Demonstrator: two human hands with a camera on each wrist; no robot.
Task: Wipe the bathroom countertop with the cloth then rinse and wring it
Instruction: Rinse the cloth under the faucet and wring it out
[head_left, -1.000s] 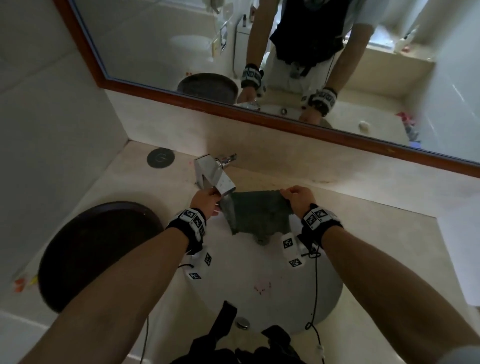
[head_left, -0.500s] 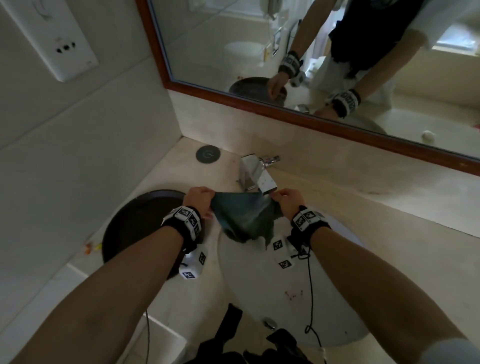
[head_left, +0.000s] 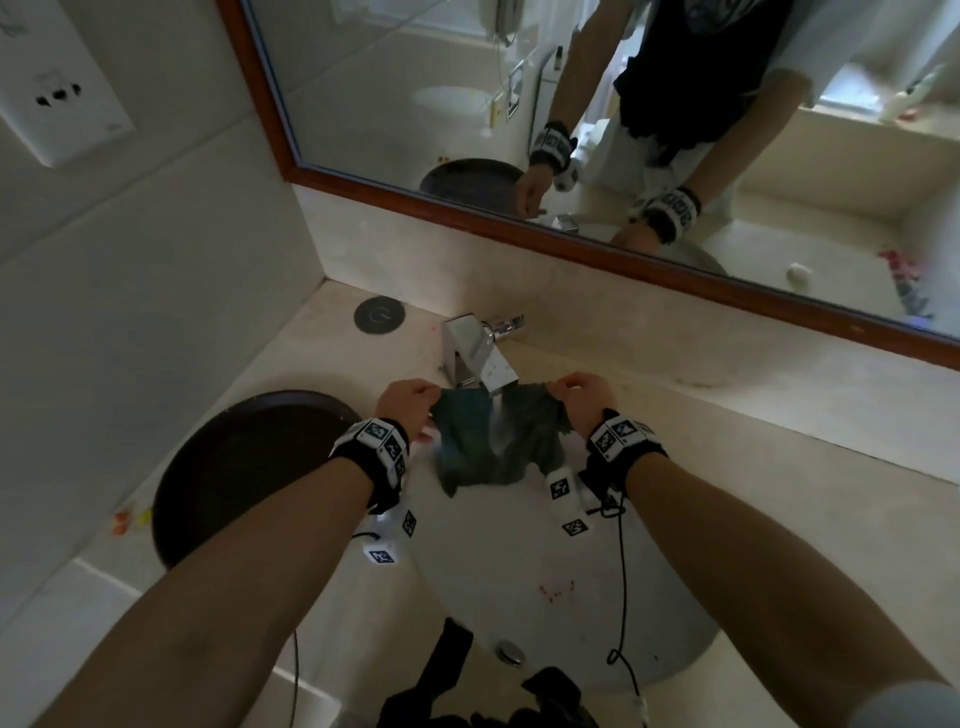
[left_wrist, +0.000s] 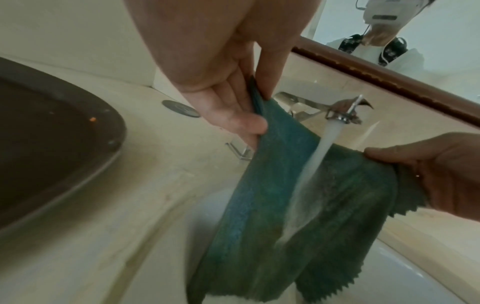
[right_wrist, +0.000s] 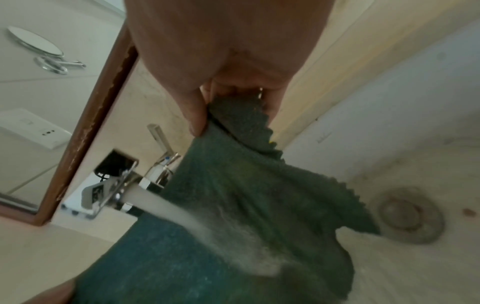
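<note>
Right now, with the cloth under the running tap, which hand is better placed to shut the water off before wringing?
Probably the left hand: it pinches the cloth right beside the faucet, while the right hand looks slightly farther away.

Both forearms stretched forward, side by side, each wrist strapped with a black band. Left hand (head_left: 410, 410) raised, thumb and fingers (left_wrist: 241, 121) pinching the left top corner of the cloth (head_left: 493, 441). Right hand (head_left: 584, 402) level with it (knuckles up), pinching the right corner, fingers (right_wrist: 194, 115) curled down.
</note>
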